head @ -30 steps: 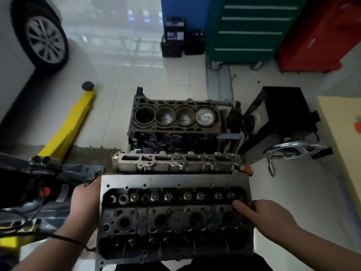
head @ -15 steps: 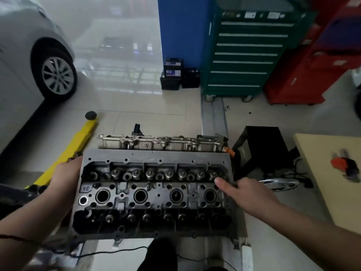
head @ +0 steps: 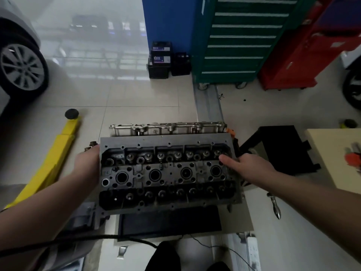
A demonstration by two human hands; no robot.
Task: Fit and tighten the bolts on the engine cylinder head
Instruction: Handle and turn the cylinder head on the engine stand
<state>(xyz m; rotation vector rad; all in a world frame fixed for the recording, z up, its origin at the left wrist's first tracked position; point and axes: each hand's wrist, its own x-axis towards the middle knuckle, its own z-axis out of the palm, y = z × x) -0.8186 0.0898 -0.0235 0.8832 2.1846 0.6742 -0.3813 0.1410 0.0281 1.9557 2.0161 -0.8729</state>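
Note:
A dark grey cylinder head (head: 168,173) with rows of valve springs and several round plug wells fills the middle of the view, top side up. My left hand (head: 88,163) grips its left end. My right hand (head: 248,167) grips its right end, thumb resting on the top face. The engine block underneath is hidden by the head. No loose bolts are visible.
A yellow lift arm (head: 52,159) runs along the floor at left, near a car wheel (head: 19,67). A green tool cabinet (head: 240,40) and red cabinet (head: 308,47) stand behind. The black engine stand (head: 281,149) and a pale table (head: 336,159) are at right. A cable (head: 78,239) crosses below.
Both hands have carried the cylinder head forward over the engine block, which now lies hidden beneath it. The view has tilted up, showing more of the cabinets.

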